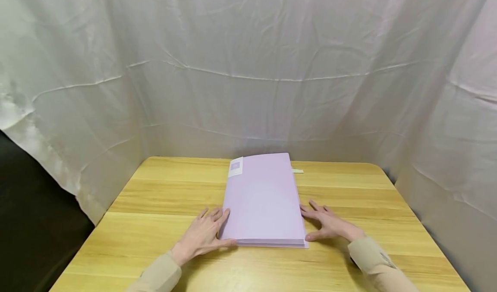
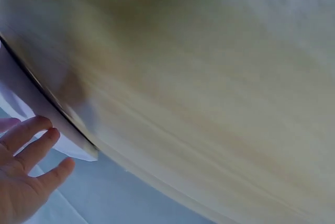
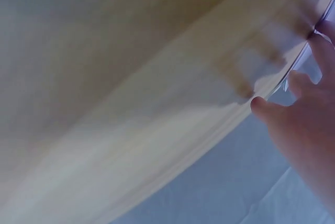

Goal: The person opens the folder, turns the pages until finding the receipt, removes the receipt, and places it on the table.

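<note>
A closed lilac file folder [image 1: 264, 201] lies on the wooden table, its short edge toward me, with a white label [image 1: 235, 167] at its far left corner. My left hand [image 1: 206, 233] is at the folder's near left corner, fingers spread, thumb along the near edge and index fingertip at the left side. On the other side, my right hand [image 1: 328, 224] rests with spread fingers, fingertips and thumb right at the folder's right edge. In the left wrist view the folder's side [image 2: 47, 109] shows beyond the left fingers [image 2: 39, 148]. The right fingers [image 3: 322, 51] meet the folder's edge in the right wrist view.
A small pale tab [image 1: 297, 171] sticks out past the folder's far right side. The light wood table [image 1: 163, 201] has rounded far corners. White curtains [image 1: 272, 76] hang behind and at both sides. Black fabric [image 1: 35, 214] shows at the lower left.
</note>
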Demonstrator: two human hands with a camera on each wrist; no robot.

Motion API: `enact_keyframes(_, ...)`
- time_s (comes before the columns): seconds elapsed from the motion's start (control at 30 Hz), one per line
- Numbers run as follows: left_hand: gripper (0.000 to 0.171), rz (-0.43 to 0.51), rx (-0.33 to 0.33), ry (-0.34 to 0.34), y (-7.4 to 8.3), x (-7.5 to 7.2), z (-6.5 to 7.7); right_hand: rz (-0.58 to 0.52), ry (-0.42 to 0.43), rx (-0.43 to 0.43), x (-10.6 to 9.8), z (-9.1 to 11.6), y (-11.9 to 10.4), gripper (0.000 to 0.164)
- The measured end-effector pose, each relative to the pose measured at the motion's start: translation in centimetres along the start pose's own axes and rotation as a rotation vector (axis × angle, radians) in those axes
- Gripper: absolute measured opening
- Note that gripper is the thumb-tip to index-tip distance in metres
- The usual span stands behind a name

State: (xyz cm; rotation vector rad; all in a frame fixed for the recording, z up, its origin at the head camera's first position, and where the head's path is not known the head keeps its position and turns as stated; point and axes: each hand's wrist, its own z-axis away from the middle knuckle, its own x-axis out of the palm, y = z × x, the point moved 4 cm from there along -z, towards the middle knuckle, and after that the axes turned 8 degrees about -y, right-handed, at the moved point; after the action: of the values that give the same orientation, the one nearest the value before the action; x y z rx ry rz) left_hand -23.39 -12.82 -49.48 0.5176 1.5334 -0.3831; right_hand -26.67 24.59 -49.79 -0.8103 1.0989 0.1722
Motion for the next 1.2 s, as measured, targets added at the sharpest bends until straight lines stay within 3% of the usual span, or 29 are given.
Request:
enact_keyframes(0.13,0.1,-0.009,0.015,0.002,0.9,0.1,0.1,0.008,0.018,0.012,-0.1,0.8,0.2,0.088)
enact_keyframes(0.27,0.095,-0.08,0.052,0.036,2.0,0.0,0.1,0.036,0.043,0.023,-0.2,1.5,0.5,0.087)
enact_keyframes(0.43,0.088,-0.257,0.084,0.134,3.4,-0.1,-0.4,0.076,0.068,0.037,-0.3,1.7,1.0,0.089)
enact_keyframes(0.6,0.092,-0.328,0.035,0.244,4.4,-0.4,-0.9,0.093,0.076,0.056,-0.4,1.5,1.1,0.09)
enact_keyframes(0.73,0.094,-0.315,-0.013,0.32,5.1,-1.3,-1.4,0.091,0.081,0.075,-0.5,1.5,1.0,0.088)
enact_keyframes(1.0,0.099,-0.203,-0.106,0.351,5.9,-4.3,-3.4,0.146,0.055,0.107,-0.9,2.0,0.8,0.092)
enact_keyframes(1.2,0.097,-0.156,-0.092,0.382,6.5,-6.2,-3.9,0.127,0.056,0.118,-0.8,2.3,0.9,0.091)
